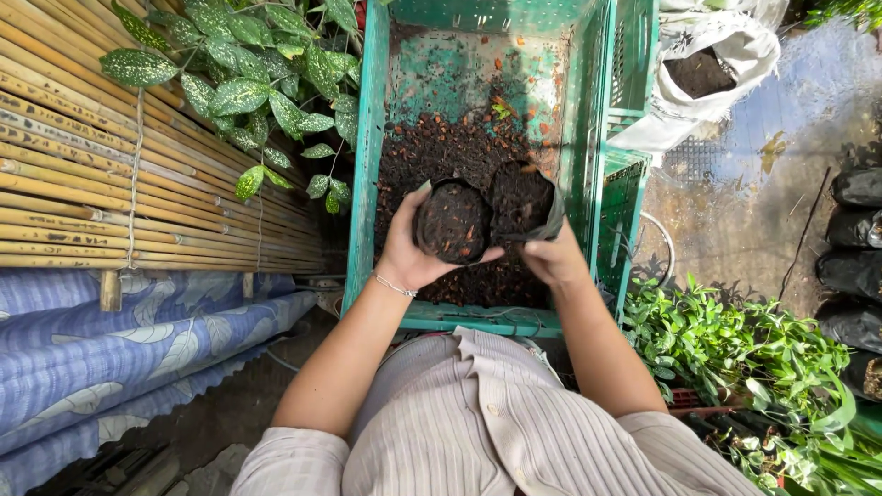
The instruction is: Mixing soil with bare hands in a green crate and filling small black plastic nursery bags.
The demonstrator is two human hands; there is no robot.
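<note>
My left hand wraps around a black nursery bag filled with dark soil mix, held upright above the crate. A second black soil-filled bag sits right beside it, touching it, gripped from below by my right hand. Both bags hover over the loose brown soil heaped inside a green plastic crate. A thin bracelet circles my left wrist.
A bamboo screen and a spotted-leaf plant stand left. A white sack of soil lies at the upper right. Filled black bags line the right edge, with green seedlings beside my right elbow.
</note>
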